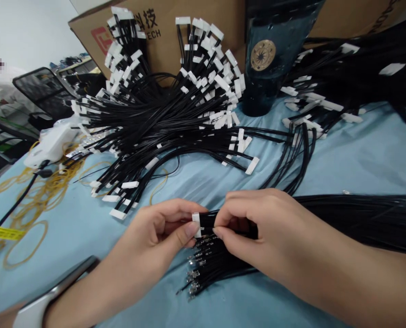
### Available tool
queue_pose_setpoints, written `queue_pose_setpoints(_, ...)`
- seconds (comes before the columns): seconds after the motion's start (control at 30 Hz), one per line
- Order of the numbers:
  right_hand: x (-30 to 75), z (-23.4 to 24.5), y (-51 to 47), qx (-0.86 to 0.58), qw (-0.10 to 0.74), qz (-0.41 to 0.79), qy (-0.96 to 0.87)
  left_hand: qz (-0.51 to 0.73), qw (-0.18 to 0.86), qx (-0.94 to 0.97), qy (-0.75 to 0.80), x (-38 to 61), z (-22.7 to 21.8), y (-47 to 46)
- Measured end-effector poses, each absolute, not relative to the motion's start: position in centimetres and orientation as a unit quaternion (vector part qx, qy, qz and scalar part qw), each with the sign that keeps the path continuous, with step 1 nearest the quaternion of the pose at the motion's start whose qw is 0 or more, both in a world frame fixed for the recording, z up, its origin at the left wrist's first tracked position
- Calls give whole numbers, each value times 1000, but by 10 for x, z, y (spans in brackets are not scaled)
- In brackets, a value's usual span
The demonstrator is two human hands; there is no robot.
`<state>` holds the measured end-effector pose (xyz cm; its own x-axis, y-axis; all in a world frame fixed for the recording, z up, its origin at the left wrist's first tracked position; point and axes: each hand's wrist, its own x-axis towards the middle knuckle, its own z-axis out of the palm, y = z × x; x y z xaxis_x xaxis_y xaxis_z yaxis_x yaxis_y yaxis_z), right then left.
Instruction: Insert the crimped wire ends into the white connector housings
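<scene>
Between the thumb and fingers of my left hand [169, 228] is a small white connector housing [196, 225]. Black wires [208, 220] run from its right side toward my right hand [247, 223], whose thumb and index finger pinch a black wire close to the housing. Its other fingers curl over the wires and hide part of them. Just below both hands lies a bundle of loose black wires [223, 255] with bare metal crimp terminals [194, 273] at their ends. That bundle continues to the right behind my right forearm.
A large pile of black cables [155, 114] with white connectors lies behind my hands, against a cardboard box [220, 27]. A dark tumbler [264, 68] stands beside it. More cables [360, 77] lie at right. Yellow rubber bands [46, 196] and a white power strip [53, 143] lie left.
</scene>
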<state>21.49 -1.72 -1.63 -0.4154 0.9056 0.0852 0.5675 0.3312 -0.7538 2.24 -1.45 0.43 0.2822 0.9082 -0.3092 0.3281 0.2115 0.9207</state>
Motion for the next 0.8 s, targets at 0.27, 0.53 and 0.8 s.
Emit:
queue_pose_setpoints(0.27, 210, -23, -20, -454, 300, 306, -781, 265, 555, 575, 539, 26, 4, -14)
queue_pose_setpoints(0.53, 218, -13, -15, -409, 304, 275, -815, 300, 615, 521, 509, 23, 2, -8)
queue_pose_setpoints(0.8, 244, 2, -6, -371, 246, 45, -894, 356, 681, 424, 479, 14, 12, -6)
